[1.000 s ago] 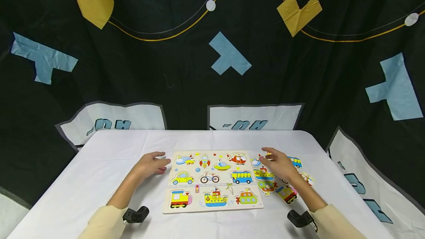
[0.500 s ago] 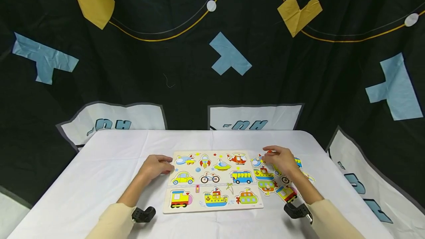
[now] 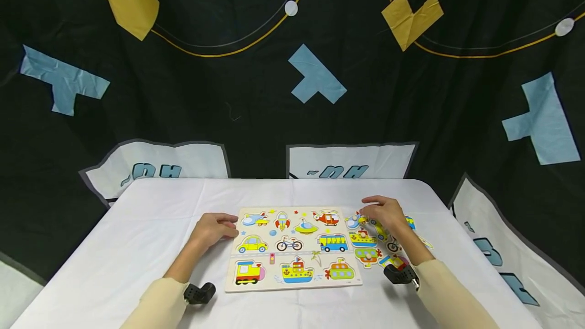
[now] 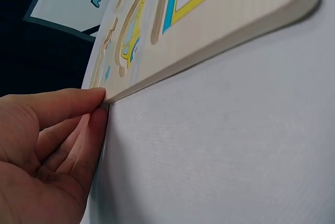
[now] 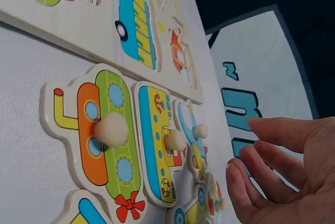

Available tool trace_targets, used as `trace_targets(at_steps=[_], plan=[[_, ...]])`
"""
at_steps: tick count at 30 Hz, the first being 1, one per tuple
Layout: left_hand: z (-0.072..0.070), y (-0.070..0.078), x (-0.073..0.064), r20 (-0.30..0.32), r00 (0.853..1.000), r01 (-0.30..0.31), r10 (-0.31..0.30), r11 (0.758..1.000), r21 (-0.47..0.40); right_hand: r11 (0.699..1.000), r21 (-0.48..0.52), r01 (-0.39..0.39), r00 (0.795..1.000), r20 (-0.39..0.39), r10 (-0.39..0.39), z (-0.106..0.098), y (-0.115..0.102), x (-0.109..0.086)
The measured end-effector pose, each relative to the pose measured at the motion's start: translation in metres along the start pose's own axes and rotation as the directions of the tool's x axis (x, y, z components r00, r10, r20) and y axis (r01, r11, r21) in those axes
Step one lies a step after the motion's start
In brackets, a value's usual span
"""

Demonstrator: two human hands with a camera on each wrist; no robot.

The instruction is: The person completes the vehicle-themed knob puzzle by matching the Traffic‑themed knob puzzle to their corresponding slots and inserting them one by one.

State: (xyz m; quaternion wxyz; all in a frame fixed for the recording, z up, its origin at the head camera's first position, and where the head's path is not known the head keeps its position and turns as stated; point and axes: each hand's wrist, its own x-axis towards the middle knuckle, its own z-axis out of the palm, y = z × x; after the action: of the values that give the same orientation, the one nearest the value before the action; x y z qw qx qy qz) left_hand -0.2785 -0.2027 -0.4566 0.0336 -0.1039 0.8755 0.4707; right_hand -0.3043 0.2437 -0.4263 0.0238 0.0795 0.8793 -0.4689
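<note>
A wooden peg puzzle board [image 3: 292, 232] with vehicle pictures in its recesses lies on the white table. At its left edge is my left hand [image 3: 211, 230]; in the left wrist view, fingertips [image 4: 97, 97] pinch the board's rim from above and below. My right hand [image 3: 385, 212] hovers over loose knobbed puzzle pieces just right of the board, fingers loosely bent and holding nothing. Beneath and beside it lie a submarine piece [image 5: 89, 156], a ship piece [image 5: 152, 143], an airplane piece [image 3: 352, 222] and a car piece [image 3: 378, 230]. Hand and forearm partly cover others.
A bicycle piece [image 3: 393, 245], a train piece [image 3: 398, 262] and a bus piece [image 3: 410, 222] lie around the right forearm. Black wrist cameras [image 3: 199, 293] hang below both wrists. Behind the table [image 3: 269, 194] hangs a dark curtain [image 3: 256, 121].
My left hand has moved right onto the board's left edge. My right hand has shifted slightly up and away over the pieces, uncovering the car piece. The board looks unmoved.
</note>
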Motion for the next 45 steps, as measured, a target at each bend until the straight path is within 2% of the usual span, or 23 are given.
trace_targets(at_steps=[10,22,33,45], plan=[[-0.002,-0.002,0.006,0.015,0.999,0.034,-0.034,0.999,-0.031,0.999,-0.041,-0.014,0.999,0.031,0.016,0.005,0.007,0.004],[-0.006,-0.010,0.007,0.050,0.999,-0.011,0.013,0.999,-0.034,0.996,-0.079,0.052,0.997,0.060,-0.047,0.013,0.013,0.008],[-0.003,-0.015,0.011,0.062,0.998,0.003,0.001,0.998,-0.057,0.991,-0.119,0.053,0.997,0.054,-0.047,0.022,0.017,0.013],[-0.004,-0.016,0.007,0.046,0.999,-0.002,0.005,0.998,-0.066,0.986,-0.153,0.073,0.997,0.038,-0.068,0.024,0.017,0.018]])
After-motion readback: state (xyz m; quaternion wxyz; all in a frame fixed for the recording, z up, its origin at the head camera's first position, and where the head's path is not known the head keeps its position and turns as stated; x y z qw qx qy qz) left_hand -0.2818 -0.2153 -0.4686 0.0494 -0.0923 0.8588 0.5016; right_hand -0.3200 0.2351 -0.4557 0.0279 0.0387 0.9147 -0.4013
